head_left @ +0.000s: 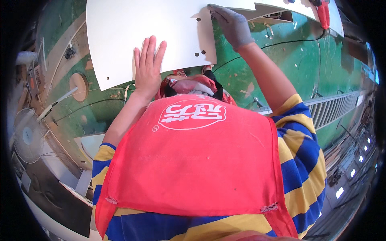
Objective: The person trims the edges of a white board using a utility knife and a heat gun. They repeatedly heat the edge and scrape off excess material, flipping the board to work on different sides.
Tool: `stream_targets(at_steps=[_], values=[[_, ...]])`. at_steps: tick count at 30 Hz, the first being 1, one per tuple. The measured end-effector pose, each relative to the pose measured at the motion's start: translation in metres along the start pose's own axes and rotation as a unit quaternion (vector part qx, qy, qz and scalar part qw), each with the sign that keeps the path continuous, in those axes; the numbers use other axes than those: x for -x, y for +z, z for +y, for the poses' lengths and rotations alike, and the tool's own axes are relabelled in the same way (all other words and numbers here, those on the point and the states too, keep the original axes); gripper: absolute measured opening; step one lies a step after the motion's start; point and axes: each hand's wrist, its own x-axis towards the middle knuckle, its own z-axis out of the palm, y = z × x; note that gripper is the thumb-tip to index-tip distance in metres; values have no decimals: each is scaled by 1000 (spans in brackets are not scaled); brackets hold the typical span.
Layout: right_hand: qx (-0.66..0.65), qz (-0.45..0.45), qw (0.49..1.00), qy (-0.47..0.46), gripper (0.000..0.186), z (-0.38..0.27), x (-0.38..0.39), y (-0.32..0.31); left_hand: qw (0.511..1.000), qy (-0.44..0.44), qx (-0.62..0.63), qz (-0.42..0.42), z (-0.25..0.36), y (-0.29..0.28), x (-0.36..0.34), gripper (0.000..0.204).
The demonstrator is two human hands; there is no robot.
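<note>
A large white panel (165, 32) with several round holes spans the top of the head view. My left hand (148, 70) rests on its lower part with bare fingers straight and spread. My right hand (229, 26), in a grey glove, grips the panel's right edge near the top, fingers together at the edge; their tips are partly hard to make out. Below the panel's bottom edge, my feet show in part beyond my red apron.
A red power tool (323, 15) with a black cord lies at top right. A metal ladder (333, 108) lies on the green floor (265, 68) at right. A standing fan (27, 134) is at left, beside a round wooden piece (79, 86) and scraps.
</note>
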Motion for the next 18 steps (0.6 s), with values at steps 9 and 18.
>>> stream_targets(at_steps=[9, 18], values=[[32, 77, 995, 56, 47, 7, -6, 30, 1000, 5, 5, 7, 2, -1, 2, 77], [21, -68, 990, -125, 30, 11, -3, -13, 1000, -1, -2, -6, 1, -1, 2, 80]])
